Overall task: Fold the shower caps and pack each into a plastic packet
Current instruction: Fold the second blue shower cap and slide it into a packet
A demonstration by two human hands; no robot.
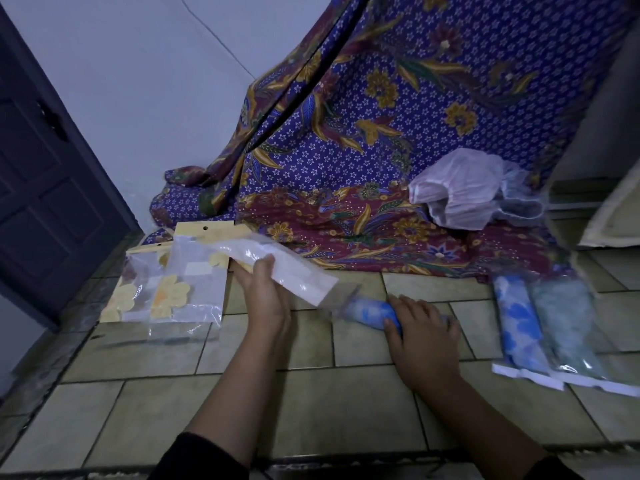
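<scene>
Left hand (264,293) gripped plastic packet (291,270), thumb curled over it | right hand (423,337) wrapped around rolled blue shower cap (367,311) on floor (311,393) | cap's free end just beside the held packet's lower end.

Head view — faces forward, down, close above left hand (264,299), right hand (420,336), floor (311,403).

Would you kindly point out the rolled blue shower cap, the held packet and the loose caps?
rolled blue shower cap (367,311): head view, exposed left end.
held packet (301,277): head view, white middle.
loose caps (457,188): head view, front of the white cap.
</scene>
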